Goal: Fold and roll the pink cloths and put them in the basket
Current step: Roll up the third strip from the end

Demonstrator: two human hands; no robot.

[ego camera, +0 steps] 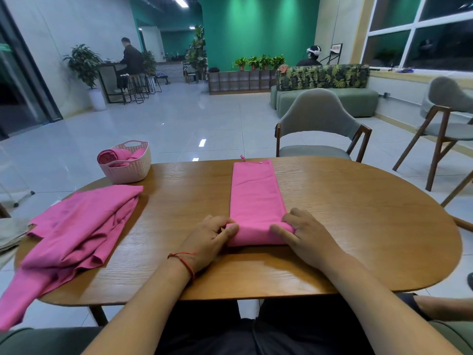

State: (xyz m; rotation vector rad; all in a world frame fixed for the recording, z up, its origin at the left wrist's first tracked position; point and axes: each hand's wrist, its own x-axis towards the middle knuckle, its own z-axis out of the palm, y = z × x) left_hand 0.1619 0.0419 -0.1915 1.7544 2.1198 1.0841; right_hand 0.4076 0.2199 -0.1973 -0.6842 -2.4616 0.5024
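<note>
Skew is the risk: fingers (281, 233) of the left hand (208, 239) and right hand (311, 239) clasp the ends of the pink cloth (256, 196) roll between them, so uneven pushing would cone it.

Left hand (204, 240), right hand (308, 239) bare, forearms bare. Thin red string bracelet (183, 262) on left wrist (two strands by look of it). Dark trousers (225, 329) below.

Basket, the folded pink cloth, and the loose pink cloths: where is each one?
basket (130, 173), head view, front woven wall.
folded cloth (256, 196), head view, flat middle of the strip.
loose cloths (82, 226), head view, centre of the heap.
</note>
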